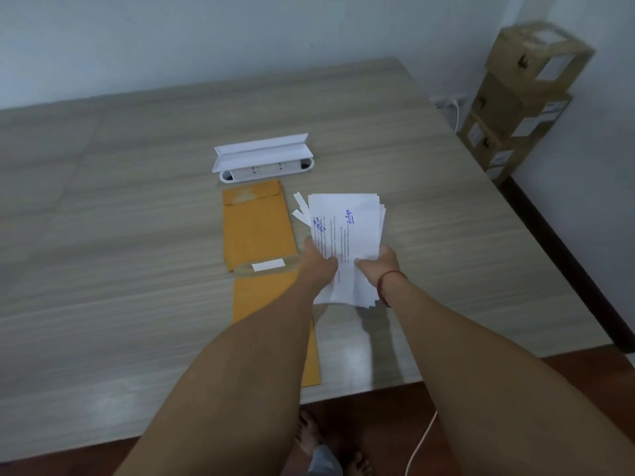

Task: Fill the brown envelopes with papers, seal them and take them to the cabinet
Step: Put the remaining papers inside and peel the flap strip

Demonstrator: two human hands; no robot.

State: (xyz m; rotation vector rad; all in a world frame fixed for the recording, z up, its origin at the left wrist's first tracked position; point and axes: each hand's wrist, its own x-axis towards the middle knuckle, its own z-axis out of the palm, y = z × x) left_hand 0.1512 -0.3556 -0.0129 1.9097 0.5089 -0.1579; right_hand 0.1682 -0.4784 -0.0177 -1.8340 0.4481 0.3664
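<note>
While the person is standing at the table [103,235], the left hand [318,262] and right hand [376,266] are both gripping a stack of papers [343,228], nearer than the white socket box [264,166]. Before that box are lying a near brown envelope [256,290] and, just short of it, a far brown envelope [257,228]. Filling appears to be under way; next, the sheets would probably need sliding into an envelope mouth.

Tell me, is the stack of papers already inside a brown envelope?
No, the left hand and right hand hold the papers beside the envelopes.
</note>
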